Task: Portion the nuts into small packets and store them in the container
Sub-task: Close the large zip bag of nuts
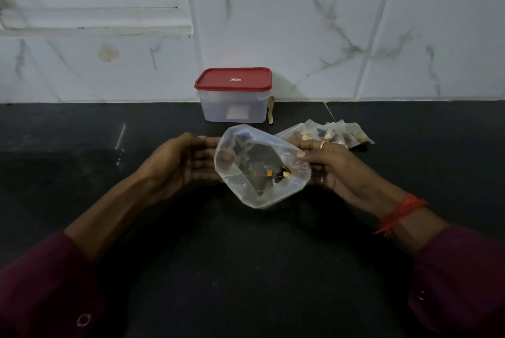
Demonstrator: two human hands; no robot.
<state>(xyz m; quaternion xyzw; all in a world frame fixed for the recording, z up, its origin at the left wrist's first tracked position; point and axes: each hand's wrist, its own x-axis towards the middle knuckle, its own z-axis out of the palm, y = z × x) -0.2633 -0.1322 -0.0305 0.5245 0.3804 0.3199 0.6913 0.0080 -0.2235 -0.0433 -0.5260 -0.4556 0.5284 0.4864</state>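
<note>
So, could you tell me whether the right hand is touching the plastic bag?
Touching. The head view shows the right hand pinching the right edge of the plastic bag between thumb and fingers.

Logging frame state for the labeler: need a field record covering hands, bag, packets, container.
left hand: straight fingers against the plastic bag's left edge
right hand: pinches the bag's right rim
plastic bag: clear, few nuts left inside
packets: filled, lying on the countertop behind the right hand
container: red lid on, by the wall
wooden stick: right of the container
</note>
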